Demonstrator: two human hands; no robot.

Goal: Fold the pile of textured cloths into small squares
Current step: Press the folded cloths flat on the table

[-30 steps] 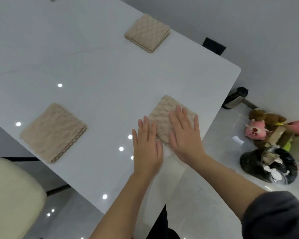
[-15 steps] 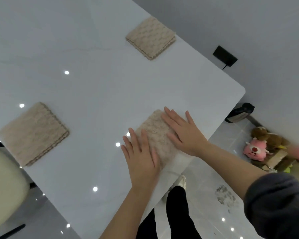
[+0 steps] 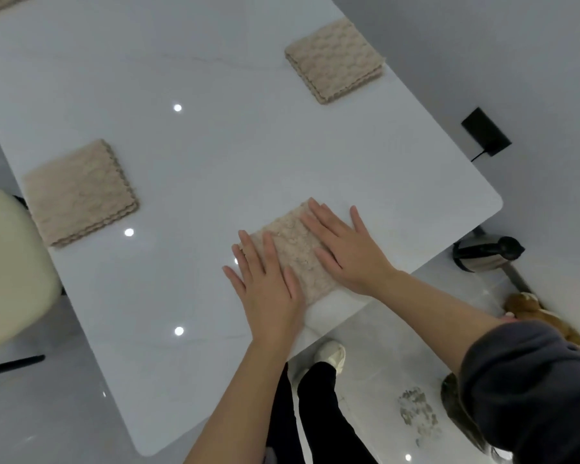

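Note:
A beige textured cloth (image 3: 295, 252), folded into a small square, lies near the front right edge of the white table (image 3: 215, 155). My left hand (image 3: 268, 289) lies flat with straight fingers on the cloth's left part. My right hand (image 3: 345, 249) presses flat on its right part. Only a strip of cloth shows between the two hands. A second folded cloth square (image 3: 81, 192) rests at the table's left side, and a third (image 3: 334, 58) sits at the far right corner.
A cream chair (image 3: 10, 266) stands at the table's left edge. On the floor to the right are a dark metal kettle (image 3: 486, 256) and a brown plush toy (image 3: 529, 306). A black wall socket (image 3: 486, 132) is behind the table. My legs and a white shoe (image 3: 330, 354) show below the table edge.
The view has swung, so the table and cloths sit differently in frame. Both hands stay flat on the folded cloth, the left one a little farther onto it.

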